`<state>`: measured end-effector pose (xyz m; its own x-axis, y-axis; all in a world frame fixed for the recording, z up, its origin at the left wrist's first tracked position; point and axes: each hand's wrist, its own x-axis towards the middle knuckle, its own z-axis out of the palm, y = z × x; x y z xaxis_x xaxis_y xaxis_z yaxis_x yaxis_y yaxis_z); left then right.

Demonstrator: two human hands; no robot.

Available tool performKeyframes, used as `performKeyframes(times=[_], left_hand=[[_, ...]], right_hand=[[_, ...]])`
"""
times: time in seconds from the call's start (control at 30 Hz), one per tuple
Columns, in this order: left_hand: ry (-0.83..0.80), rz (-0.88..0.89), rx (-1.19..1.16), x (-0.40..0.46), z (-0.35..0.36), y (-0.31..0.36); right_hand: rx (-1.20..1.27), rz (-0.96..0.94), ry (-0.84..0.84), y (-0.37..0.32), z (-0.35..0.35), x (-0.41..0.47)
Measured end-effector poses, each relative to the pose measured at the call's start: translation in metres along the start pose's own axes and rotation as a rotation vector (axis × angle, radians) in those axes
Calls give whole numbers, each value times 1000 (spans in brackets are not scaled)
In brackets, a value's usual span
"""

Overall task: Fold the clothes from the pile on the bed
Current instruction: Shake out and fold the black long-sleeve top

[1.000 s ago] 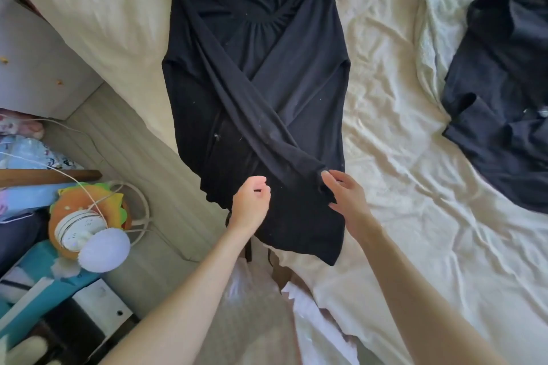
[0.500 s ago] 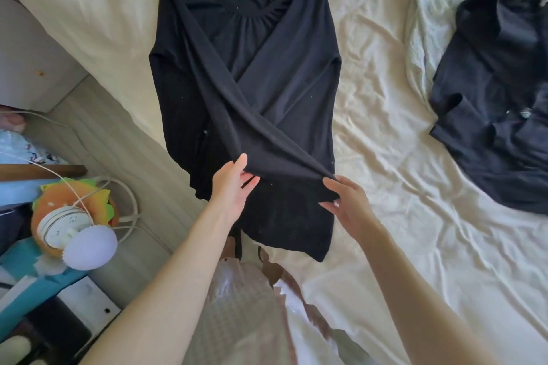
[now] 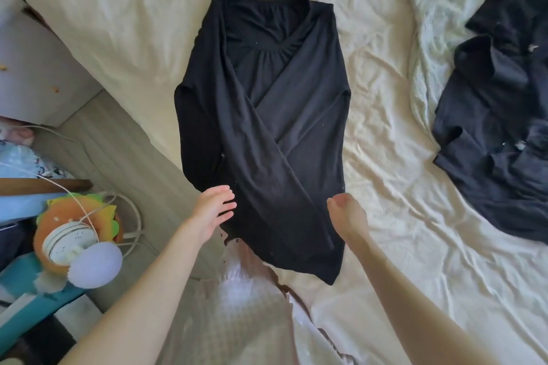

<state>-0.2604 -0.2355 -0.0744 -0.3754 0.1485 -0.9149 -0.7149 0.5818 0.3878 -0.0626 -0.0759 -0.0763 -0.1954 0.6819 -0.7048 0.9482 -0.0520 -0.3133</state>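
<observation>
Left hand [image 3: 212, 210]: fingers straight and together, tips touching the left lower edge of the top [image 3: 264, 139]; it pinches nothing.
Right hand [image 3: 348, 216]: at the top's right lower edge, just beside the end of the crossed sleeve [image 3: 267, 139]; fingers loosely bent, whether they pinch the cloth I cannot tell.
Top: black, long-sleeved, flat on the bed [image 3: 385, 157], neckline away from the person, both sleeves folded across the front in an X, hem nearest the person.
Pile [image 3: 498, 127]: dark clothes crumpled on the bed, well apart to the right.
Floor: a round white lamp [image 3: 96, 264] and cords beside the bed on the left.
</observation>
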Motion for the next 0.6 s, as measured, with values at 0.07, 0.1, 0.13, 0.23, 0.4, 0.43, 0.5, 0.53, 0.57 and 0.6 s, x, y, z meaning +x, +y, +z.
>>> performKeyframes(times=[0.07,0.1,0.13,0.23,0.4,0.43,0.5,0.53,0.57,0.6], left_hand=[[15,40,-42,6,-12,18],[26,59,-56,10,-18,28],[42,78,-65,14,-23,39],[90,141,-91,30,-35,75],[100,150,-136,63,-41,133],[99,137,-144,70,-41,141],[93,114,-160,83,-38,153],[88,99,-179,90,-36,157],[80,82,-212,96,-34,160],[69,61,-256,101,-32,163]], right_hand=[[7,-89,0,-36,-3,11],[14,-133,-12,-56,-3,17],[25,-169,-28,-77,-3,24],[103,-224,-80,-141,1,50],[212,-263,-126,-244,8,99],[232,-262,-131,-264,10,109],[255,-275,-121,-300,16,128],[266,-280,-119,-316,20,137],[284,-267,-124,-329,24,144],[318,-237,-131,-341,29,151]])
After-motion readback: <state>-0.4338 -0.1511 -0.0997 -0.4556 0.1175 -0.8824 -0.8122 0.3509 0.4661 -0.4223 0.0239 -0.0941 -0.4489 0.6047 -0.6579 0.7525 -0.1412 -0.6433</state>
